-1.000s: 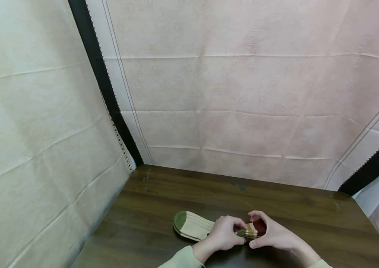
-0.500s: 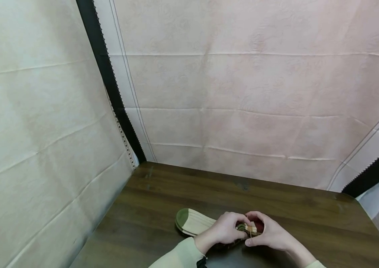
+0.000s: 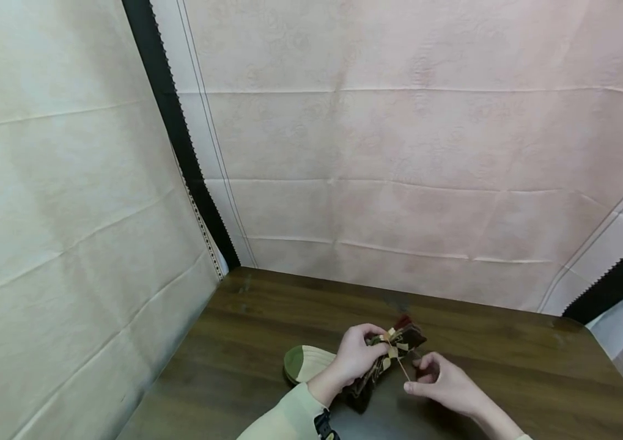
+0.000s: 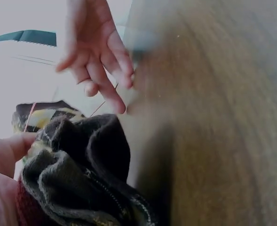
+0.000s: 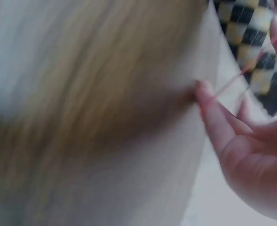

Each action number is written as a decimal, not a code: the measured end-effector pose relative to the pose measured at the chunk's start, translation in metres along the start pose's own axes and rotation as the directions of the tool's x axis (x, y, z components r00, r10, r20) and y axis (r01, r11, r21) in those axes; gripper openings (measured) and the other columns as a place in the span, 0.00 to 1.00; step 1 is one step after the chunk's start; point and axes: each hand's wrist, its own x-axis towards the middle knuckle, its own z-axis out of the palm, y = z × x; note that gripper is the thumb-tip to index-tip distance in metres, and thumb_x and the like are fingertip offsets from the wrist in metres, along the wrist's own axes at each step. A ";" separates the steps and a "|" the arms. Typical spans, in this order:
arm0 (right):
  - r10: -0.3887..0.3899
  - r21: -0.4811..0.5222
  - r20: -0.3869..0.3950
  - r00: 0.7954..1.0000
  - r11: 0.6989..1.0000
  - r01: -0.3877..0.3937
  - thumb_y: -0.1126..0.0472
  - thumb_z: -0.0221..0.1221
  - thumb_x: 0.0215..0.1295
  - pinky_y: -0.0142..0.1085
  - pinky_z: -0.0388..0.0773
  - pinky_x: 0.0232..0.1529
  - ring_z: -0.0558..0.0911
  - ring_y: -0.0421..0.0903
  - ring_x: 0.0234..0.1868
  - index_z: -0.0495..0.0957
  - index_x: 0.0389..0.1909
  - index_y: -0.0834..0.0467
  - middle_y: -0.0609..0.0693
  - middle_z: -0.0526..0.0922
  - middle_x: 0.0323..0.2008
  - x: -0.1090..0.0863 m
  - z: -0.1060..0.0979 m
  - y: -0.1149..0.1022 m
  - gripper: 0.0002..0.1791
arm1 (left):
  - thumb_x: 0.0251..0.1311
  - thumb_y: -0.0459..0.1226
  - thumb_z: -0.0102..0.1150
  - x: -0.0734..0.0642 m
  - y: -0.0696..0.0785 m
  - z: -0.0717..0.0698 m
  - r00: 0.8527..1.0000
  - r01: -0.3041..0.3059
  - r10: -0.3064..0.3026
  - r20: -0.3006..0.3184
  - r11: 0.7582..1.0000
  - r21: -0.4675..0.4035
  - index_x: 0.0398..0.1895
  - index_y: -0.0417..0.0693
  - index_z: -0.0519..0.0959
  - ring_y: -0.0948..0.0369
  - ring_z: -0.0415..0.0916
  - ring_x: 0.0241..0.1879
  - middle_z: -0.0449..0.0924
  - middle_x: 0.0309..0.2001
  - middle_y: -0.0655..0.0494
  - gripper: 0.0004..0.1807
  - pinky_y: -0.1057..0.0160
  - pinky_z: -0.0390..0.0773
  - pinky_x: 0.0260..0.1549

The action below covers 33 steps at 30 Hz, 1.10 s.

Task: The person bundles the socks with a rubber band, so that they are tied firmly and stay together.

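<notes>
My left hand (image 3: 359,352) grips a bunched stack of dark socks (image 3: 412,336) with cream and yellow checks and a dark red part. In the left wrist view the folded dark knit (image 4: 77,165) bulges out beside the left thumb. A thin rubber band (image 3: 403,370) runs taut from the bundle to my right hand (image 3: 446,385), whose curled fingers and thumb stretch it. The right wrist view shows the band's reddish strand (image 5: 230,85) at the fingertips, near the checked knit (image 5: 244,35). Cream socks with green toes (image 3: 313,360) lie partly behind the left hand.
Everything is over a dark brown wooden table (image 3: 267,311). Pale creased cloth walls (image 3: 399,153) rise behind and at the left (image 3: 69,214), with black strips (image 3: 179,134) at the corners.
The left hand has raised and tilted the dark sock bundle up and away. My right hand has let go of the bundle's end and drawn back, stretching the rubber band.
</notes>
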 end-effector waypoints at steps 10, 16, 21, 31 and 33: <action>-0.310 -0.026 0.211 0.927 0.946 0.323 0.53 0.79 0.61 0.38 0.85 0.40 0.87 0.50 0.41 0.66 0.70 0.56 0.70 0.67 0.68 -0.006 0.006 -0.025 0.42 | 0.67 0.35 0.72 -0.003 -0.005 -0.002 0.987 0.043 -0.043 0.157 0.999 0.002 0.51 0.51 0.85 0.65 0.73 0.36 0.81 0.44 0.64 0.12 0.65 0.74 0.34; -0.295 -0.073 0.209 0.932 0.946 0.316 0.51 0.81 0.59 0.36 0.83 0.38 0.86 0.48 0.39 0.65 0.71 0.55 0.70 0.69 0.67 -0.009 0.005 -0.026 0.46 | 0.63 0.40 0.73 -0.003 -0.001 -0.008 0.966 0.079 -0.088 0.244 0.996 0.047 0.57 0.52 0.83 0.65 0.76 0.40 0.81 0.48 0.64 0.19 0.64 0.78 0.40; -0.267 -0.127 0.216 0.939 0.946 0.298 0.49 0.81 0.58 0.38 0.82 0.38 0.85 0.51 0.41 0.64 0.72 0.55 0.72 0.70 0.66 -0.010 0.004 -0.027 0.48 | 0.64 0.44 0.76 -0.002 -0.001 -0.005 0.971 0.113 -0.124 0.203 0.991 0.069 0.52 0.52 0.83 0.65 0.78 0.42 0.81 0.47 0.64 0.17 0.60 0.80 0.42; -0.404 -0.252 0.215 0.889 0.856 0.451 0.46 0.82 0.54 0.37 0.79 0.46 0.83 0.49 0.50 0.77 0.41 0.47 0.54 0.83 0.50 -0.011 -0.012 -0.014 0.24 | 0.59 0.32 0.73 0.007 -0.009 -0.005 0.996 0.085 -0.087 0.022 0.993 0.082 0.43 0.46 0.85 0.63 0.75 0.35 0.80 0.37 0.60 0.10 0.62 0.78 0.34; -0.467 -0.169 0.269 0.842 0.838 0.519 0.51 0.79 0.59 0.36 0.81 0.47 0.84 0.46 0.50 0.80 0.40 0.47 0.53 0.86 0.49 -0.014 -0.018 -0.011 0.17 | 0.60 0.32 0.72 0.011 -0.010 -0.009 0.994 0.108 -0.108 -0.008 0.992 0.063 0.43 0.44 0.85 0.62 0.76 0.34 0.81 0.36 0.58 0.09 0.62 0.78 0.34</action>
